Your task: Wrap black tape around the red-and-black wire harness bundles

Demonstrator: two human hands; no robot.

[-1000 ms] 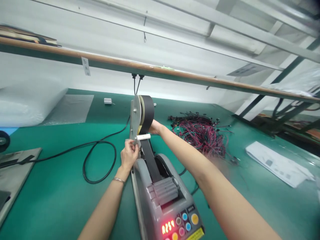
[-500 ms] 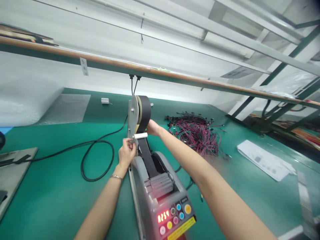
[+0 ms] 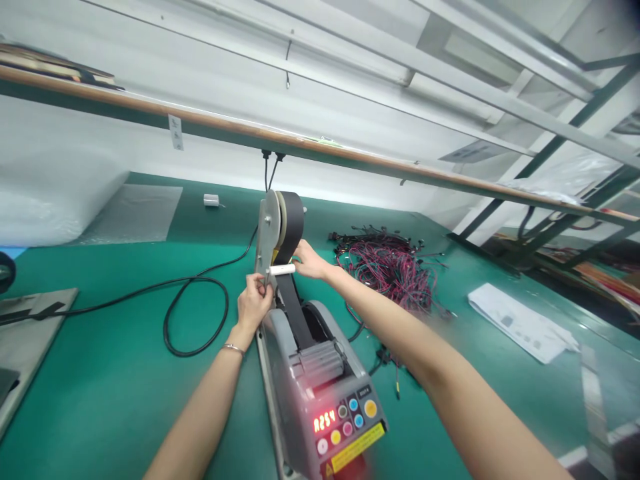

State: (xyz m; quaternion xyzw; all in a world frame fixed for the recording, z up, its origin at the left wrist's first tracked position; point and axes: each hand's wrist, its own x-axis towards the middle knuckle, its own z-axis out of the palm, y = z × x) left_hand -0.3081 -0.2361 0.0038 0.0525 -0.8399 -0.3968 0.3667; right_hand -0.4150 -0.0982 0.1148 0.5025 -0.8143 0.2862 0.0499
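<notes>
A grey tape dispenser [image 3: 320,373] with a lit red display stands on the green table. Black tape [image 3: 295,310] runs down into it from a large black roll [image 3: 291,223] on a metal bracket [image 3: 269,223]. My left hand [image 3: 254,303] pinches at the bracket's lower edge, beside the left end of a white roller [image 3: 282,269]; what its fingertips hold is too small to name. My right hand [image 3: 309,260] is at the roller's right end, just below the roll, its fingertips partly hidden behind the tape and roller.
Red and black wires [image 3: 390,267] lie in a heap right of the dispenser. White papers [image 3: 520,320] rest farther right. A black cable [image 3: 225,307] loops at the left, near a grey plate [image 3: 45,340]. A wood-edged shelf [image 3: 350,153] crosses above.
My right hand has shifted slightly, showing more of its fingers beside the roller. My left hand stays at the bracket. The camera view has moved a little.
</notes>
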